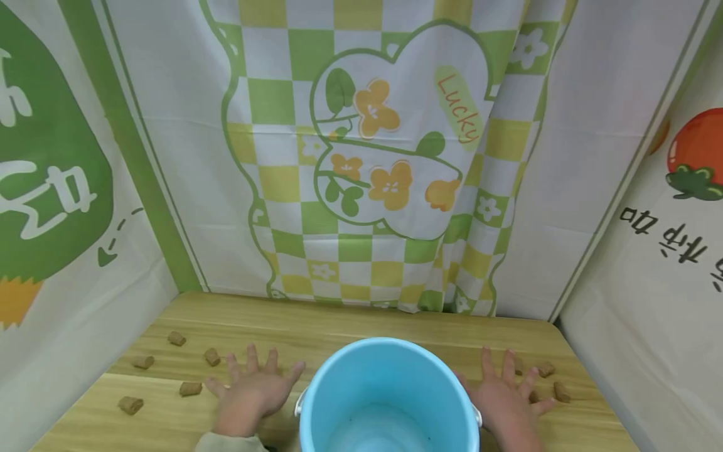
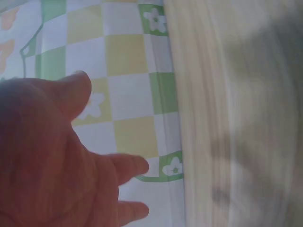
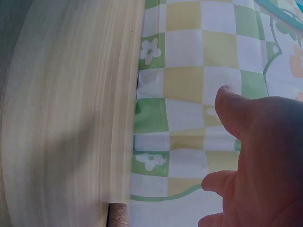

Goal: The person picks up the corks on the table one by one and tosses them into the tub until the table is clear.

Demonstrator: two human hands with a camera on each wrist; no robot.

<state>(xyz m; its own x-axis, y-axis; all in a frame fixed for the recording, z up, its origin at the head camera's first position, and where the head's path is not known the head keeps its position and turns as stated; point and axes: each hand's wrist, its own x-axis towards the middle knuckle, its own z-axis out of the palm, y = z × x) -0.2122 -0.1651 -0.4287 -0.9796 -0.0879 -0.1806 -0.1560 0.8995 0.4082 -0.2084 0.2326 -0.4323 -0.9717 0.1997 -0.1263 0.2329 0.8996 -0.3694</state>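
Observation:
A light-blue bucket [image 1: 390, 376] with white handle mounts stands at the front middle of the wooden table, and no object is seen in the visible part of its inside. To its left is my left hand [image 1: 254, 389], fingers spread and holding nothing; the left wrist view shows the same hand [image 2: 52, 161] with thumb and fingers apart. Right of the bucket, my right hand [image 1: 505, 402] also has its fingers spread, with nothing held. Several brown corks lie around the hands, such as one cork [image 1: 190, 388] by the left hand and another cork [image 1: 561, 392] by the right.
More corks, including one cork [image 1: 131, 405], are scattered on the table's left side. A checkered cloth [image 1: 271, 100] hangs behind the wooden table [image 1: 254, 314]. Printed fabric walls [image 1: 638, 326] enclose the left and right sides. In the right wrist view a cork [image 3: 118, 215] shows at the bottom.

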